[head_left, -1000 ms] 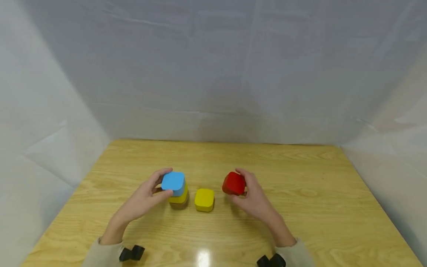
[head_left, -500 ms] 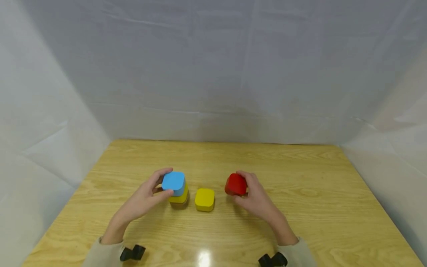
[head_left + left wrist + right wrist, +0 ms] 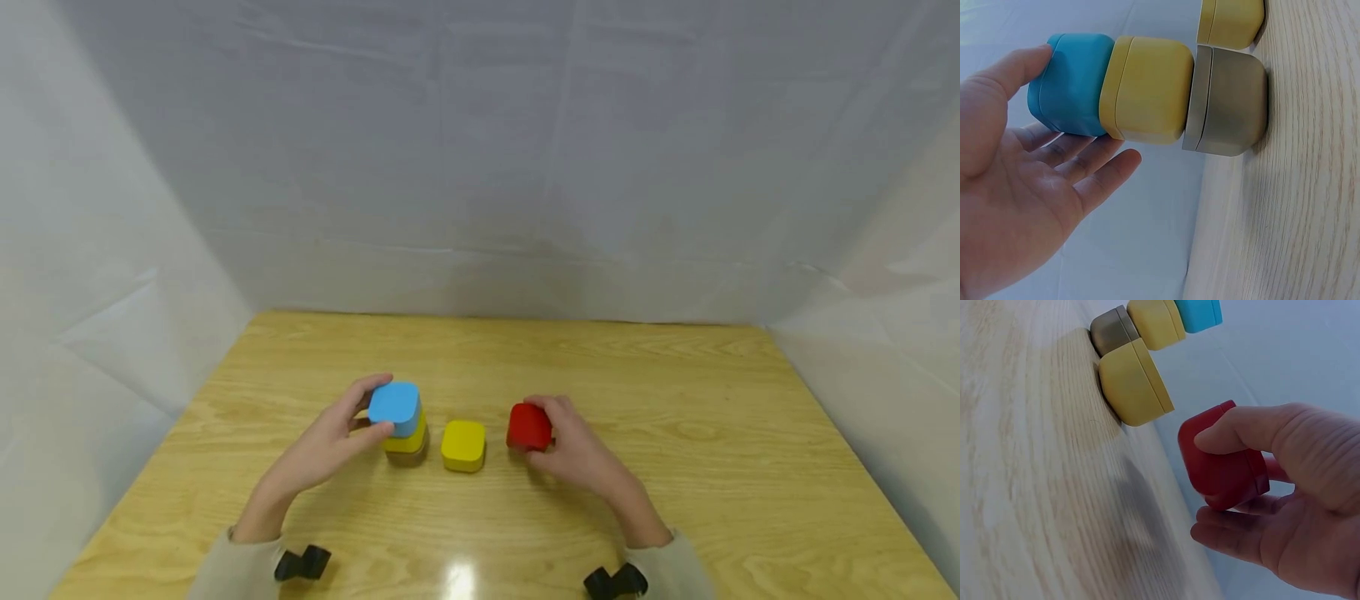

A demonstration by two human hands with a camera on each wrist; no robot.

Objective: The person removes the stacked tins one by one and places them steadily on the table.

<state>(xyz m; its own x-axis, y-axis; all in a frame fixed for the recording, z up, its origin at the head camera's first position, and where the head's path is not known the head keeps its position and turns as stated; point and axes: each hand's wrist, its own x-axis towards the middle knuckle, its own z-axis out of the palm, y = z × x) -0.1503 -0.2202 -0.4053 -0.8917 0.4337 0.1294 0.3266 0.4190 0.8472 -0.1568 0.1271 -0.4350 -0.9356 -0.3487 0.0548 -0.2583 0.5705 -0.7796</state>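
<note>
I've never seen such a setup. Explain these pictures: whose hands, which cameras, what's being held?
These are a person's left hand and right hand, both bare, over a wooden table. The wide picture comes from a head camera; the tilted close-ups come from cameras on each wrist. The left hand holds a blue block atop a yellow block with a brown block underneath. Another yellow block stands on the table, right of that stack. The right hand grips a red block, held clear of the table.

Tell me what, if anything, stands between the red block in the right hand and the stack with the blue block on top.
A single yellow block stands on the table between the red block and the stack. The left hand holds the blue block from the stack's other side, outside that gap.
</note>
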